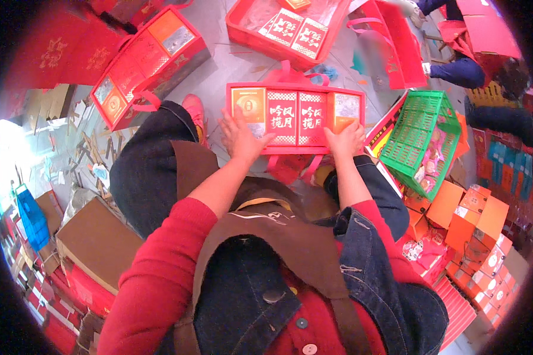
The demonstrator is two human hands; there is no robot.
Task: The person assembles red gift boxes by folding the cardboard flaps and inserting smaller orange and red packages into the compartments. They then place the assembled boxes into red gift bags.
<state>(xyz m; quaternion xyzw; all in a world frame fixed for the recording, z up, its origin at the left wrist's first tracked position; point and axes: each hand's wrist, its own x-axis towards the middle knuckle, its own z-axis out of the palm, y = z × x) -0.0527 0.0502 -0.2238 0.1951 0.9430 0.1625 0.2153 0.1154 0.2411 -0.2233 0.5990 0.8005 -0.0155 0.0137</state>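
In front of me, between my knees, is an open red gift box point(292, 150) with red ribbon handles at its front and back. Two red packs with white print point(283, 118) fill its middle. An orange box point(249, 105) with a silvery panel lies in the left compartment, and a similar orange-and-silver box point(345, 121) in the right one. My left hand point(241, 137) grips the gift box at its near left corner, thumb over the front rim. At the near right corner my right hand point(345, 141) holds it, with fingers over the orange part of the right-hand box.
Another filled red gift box point(117, 111) stands at the far left. Beyond mine is a red tub point(237, 29) with printed packs. A green basket point(397, 142) and stacked orange boxes point(477, 222) are at right. A brown carton point(98, 242) lies left; another person's leg point(459, 72) shows far right.
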